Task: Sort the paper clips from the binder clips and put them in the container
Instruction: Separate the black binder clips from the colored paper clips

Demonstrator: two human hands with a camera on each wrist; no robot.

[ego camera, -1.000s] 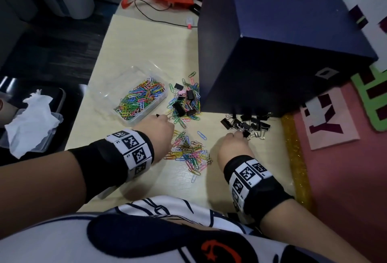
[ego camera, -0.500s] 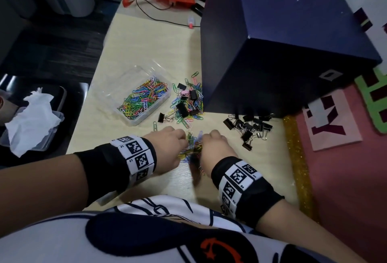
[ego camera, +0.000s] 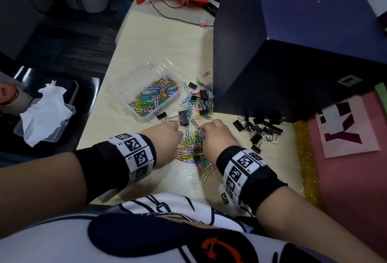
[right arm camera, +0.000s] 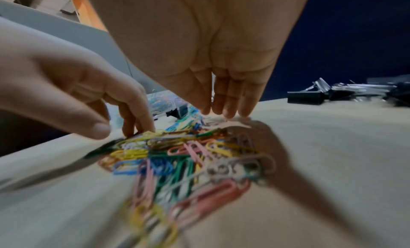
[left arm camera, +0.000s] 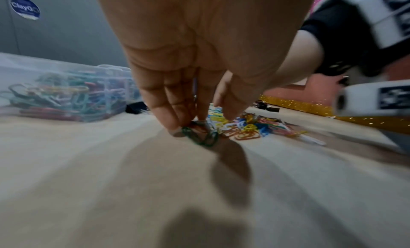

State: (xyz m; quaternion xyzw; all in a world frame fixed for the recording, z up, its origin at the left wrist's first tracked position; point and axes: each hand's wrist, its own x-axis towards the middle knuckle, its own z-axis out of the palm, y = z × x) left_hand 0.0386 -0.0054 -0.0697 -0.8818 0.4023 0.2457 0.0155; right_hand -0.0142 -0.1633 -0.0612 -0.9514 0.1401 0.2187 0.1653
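Observation:
A loose heap of coloured paper clips [ego camera: 191,150] lies on the pale table between my two hands. My left hand [ego camera: 167,139] stands on its left edge, fingers pointing straight down, and the fingertips [left arm camera: 175,129] press on green clips [left arm camera: 200,137]. My right hand [ego camera: 217,135] stands on the heap's right and far side, its straight fingers [right arm camera: 228,109] touching the table behind the clips [right arm camera: 184,164]. Neither hand holds anything. The clear container [ego camera: 134,86], partly filled with paper clips, sits to the far left. Black binder clips [ego camera: 259,130] are heaped to the right.
A mixed pile of paper clips and binder clips [ego camera: 198,99] lies beyond the hands, two binder clips [ego camera: 183,117] nearer. A big dark blue box [ego camera: 293,42] walls the table's right. A tub with white tissue [ego camera: 45,114] sits left, off the table.
My right hand left the binder clip heap and came left to the paper clip heap. My left hand drew back from the container. Both now flank the heap, which is bunched tighter.

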